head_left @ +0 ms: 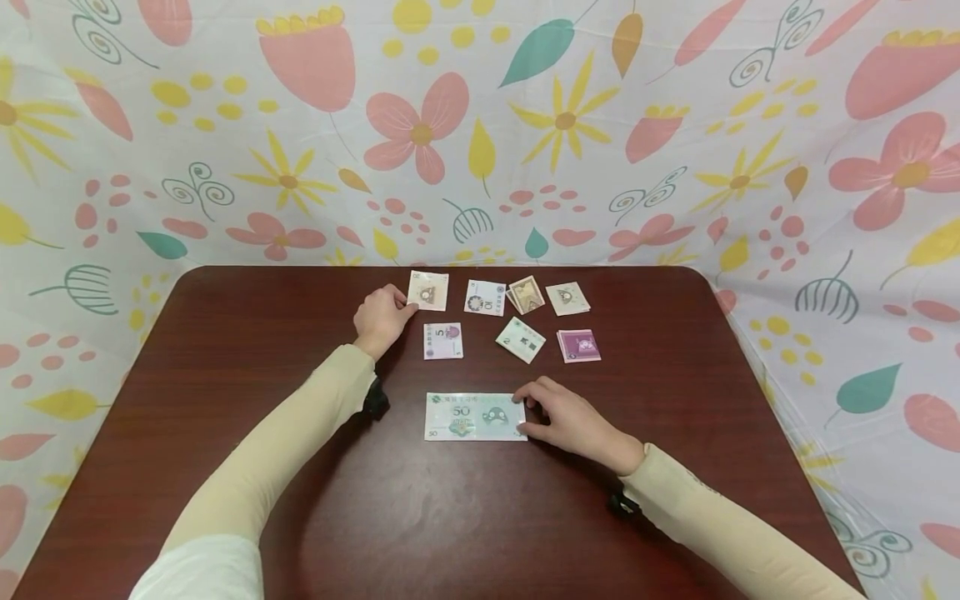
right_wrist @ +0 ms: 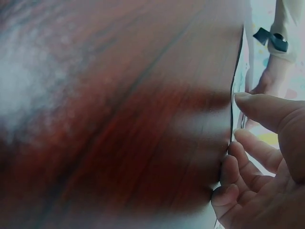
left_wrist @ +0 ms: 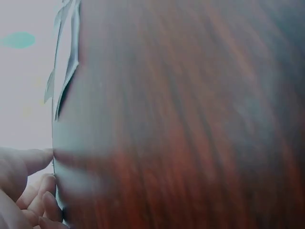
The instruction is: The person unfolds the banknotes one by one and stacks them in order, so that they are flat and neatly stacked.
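My right grip point(head_left: 573, 423), spread, touches the green banknote point(head_left: 472, 417); uneven pressing could skew it. Whether my left grip point(head_left: 381, 320) pinches, I can't tell.

Count, head view: one large 50 note point(head_left: 476, 417), below centre; seven smaller notes or stacks point(head_left: 521, 340), centre; two hands point(head_left: 383, 320) point(head_left: 573, 425); one table point(head_left: 675, 375).

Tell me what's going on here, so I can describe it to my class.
A person's left hand touches the small note at the left end of the back row. Their right hand touches the right end of the 50 note, which lies spread out nearest them. Six other notes lie on the table beyond it, in two loose rows with the small one.
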The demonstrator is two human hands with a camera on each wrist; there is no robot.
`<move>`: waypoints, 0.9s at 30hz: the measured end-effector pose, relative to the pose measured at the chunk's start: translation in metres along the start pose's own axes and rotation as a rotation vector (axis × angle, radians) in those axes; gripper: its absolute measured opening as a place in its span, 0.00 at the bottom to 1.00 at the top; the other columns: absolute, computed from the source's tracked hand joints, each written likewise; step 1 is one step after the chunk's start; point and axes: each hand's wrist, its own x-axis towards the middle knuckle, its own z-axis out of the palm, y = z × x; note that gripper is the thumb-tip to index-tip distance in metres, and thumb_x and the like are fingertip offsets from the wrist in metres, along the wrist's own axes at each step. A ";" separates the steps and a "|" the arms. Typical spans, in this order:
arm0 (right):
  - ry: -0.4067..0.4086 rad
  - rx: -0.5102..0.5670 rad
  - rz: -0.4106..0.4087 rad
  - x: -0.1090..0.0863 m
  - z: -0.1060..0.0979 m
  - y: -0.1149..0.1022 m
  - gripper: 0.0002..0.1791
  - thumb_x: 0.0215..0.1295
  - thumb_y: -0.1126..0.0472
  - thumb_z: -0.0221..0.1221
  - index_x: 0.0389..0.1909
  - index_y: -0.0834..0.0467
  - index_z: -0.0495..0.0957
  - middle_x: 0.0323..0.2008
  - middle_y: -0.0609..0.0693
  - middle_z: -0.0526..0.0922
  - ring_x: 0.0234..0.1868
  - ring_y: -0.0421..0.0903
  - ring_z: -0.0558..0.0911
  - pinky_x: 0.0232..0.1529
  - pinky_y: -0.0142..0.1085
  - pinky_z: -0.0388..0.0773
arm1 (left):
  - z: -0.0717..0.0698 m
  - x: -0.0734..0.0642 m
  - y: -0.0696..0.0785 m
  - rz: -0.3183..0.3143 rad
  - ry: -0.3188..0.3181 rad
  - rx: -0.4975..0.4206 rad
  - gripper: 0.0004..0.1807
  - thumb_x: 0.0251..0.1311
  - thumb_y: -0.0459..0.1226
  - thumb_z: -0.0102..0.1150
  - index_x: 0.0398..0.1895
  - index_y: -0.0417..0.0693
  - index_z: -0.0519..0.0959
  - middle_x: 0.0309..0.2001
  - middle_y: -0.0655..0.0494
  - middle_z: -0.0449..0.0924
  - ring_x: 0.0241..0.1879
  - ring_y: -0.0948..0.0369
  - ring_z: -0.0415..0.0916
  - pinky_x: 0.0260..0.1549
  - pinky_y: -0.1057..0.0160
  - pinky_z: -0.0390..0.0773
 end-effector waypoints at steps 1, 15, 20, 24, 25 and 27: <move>0.001 -0.001 -0.002 0.000 0.000 0.000 0.20 0.59 0.59 0.75 0.51 0.56 0.81 0.38 0.46 0.75 0.35 0.39 0.73 0.37 0.34 0.75 | 0.000 0.000 0.000 -0.010 -0.002 -0.005 0.15 0.69 0.47 0.66 0.46 0.46 0.82 0.42 0.50 0.86 0.42 0.48 0.83 0.43 0.46 0.80; 0.008 -0.014 -0.019 0.000 0.000 -0.001 0.21 0.60 0.59 0.75 0.51 0.56 0.81 0.38 0.46 0.75 0.35 0.39 0.73 0.37 0.34 0.75 | -0.009 -0.005 -0.001 -0.010 -0.016 -0.233 0.09 0.74 0.43 0.59 0.46 0.46 0.79 0.42 0.47 0.83 0.40 0.48 0.83 0.43 0.48 0.76; 0.010 -0.017 -0.018 -0.001 0.001 0.000 0.21 0.60 0.59 0.75 0.51 0.56 0.81 0.38 0.46 0.75 0.35 0.39 0.73 0.37 0.34 0.75 | -0.008 -0.010 -0.003 -0.004 -0.015 -0.334 0.09 0.74 0.41 0.60 0.46 0.44 0.79 0.40 0.45 0.83 0.37 0.49 0.87 0.40 0.52 0.80; 0.013 -0.017 -0.020 -0.001 0.001 0.000 0.21 0.60 0.59 0.75 0.51 0.56 0.81 0.38 0.46 0.75 0.35 0.39 0.73 0.37 0.34 0.75 | -0.010 -0.015 -0.006 0.001 -0.001 -0.406 0.10 0.72 0.38 0.63 0.48 0.41 0.79 0.43 0.43 0.85 0.35 0.48 0.86 0.36 0.55 0.83; 0.015 -0.018 -0.022 -0.002 0.001 0.000 0.21 0.60 0.59 0.75 0.51 0.56 0.81 0.38 0.46 0.75 0.35 0.39 0.73 0.37 0.34 0.75 | -0.011 -0.016 -0.007 0.003 0.003 -0.424 0.10 0.71 0.38 0.64 0.48 0.41 0.79 0.43 0.42 0.86 0.34 0.48 0.86 0.35 0.57 0.83; 0.018 -0.020 -0.025 -0.002 0.001 -0.001 0.21 0.60 0.59 0.75 0.51 0.57 0.81 0.38 0.46 0.75 0.35 0.39 0.73 0.37 0.34 0.75 | -0.013 -0.019 -0.010 0.007 0.011 -0.456 0.11 0.70 0.37 0.65 0.49 0.40 0.80 0.44 0.42 0.87 0.32 0.49 0.86 0.32 0.61 0.82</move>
